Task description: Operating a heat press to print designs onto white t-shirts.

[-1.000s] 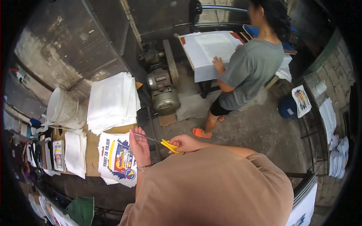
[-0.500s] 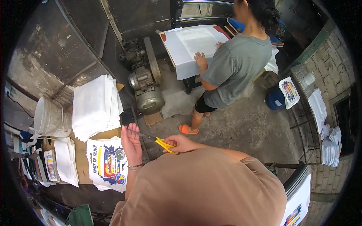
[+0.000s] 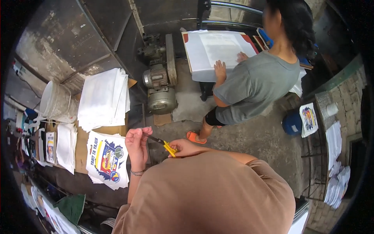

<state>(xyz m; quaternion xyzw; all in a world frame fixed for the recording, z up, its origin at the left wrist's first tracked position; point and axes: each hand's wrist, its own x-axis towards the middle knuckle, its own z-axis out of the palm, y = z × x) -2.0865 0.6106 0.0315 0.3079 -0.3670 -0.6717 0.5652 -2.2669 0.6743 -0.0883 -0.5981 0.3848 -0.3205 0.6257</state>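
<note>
My right hand (image 3: pixel 180 148) grips the yellow handles of metal scissors (image 3: pixel 170 149), whose dark blades point up and leftward. At their tips is my left hand (image 3: pixel 136 147), fingers bent and closed around the end of the blades. Left of that hand, printed sheets (image 3: pixel 106 160) with a colourful design lie stacked on a brown board (image 3: pixel 82 167). A larger pile of white sheets (image 3: pixel 102 97) sits behind them, and a narrower white stack (image 3: pixel 66 147) to their left.
Another person (image 3: pixel 257 85) stands ahead, both hands on white material over a printing table (image 3: pixel 187 52). Motors (image 3: pixel 160 100) sit on the floor by the dark wall. A white bucket (image 3: pixel 53 101) is at left; a blue drum (image 3: pixel 290 124) and rack (image 3: pixel 323 156) at right.
My left hand's fingers, more outstretched earlier, have curled around the scissor tips. My right hand still grips the handles. The whole view has shifted slightly as my head moved.
</note>
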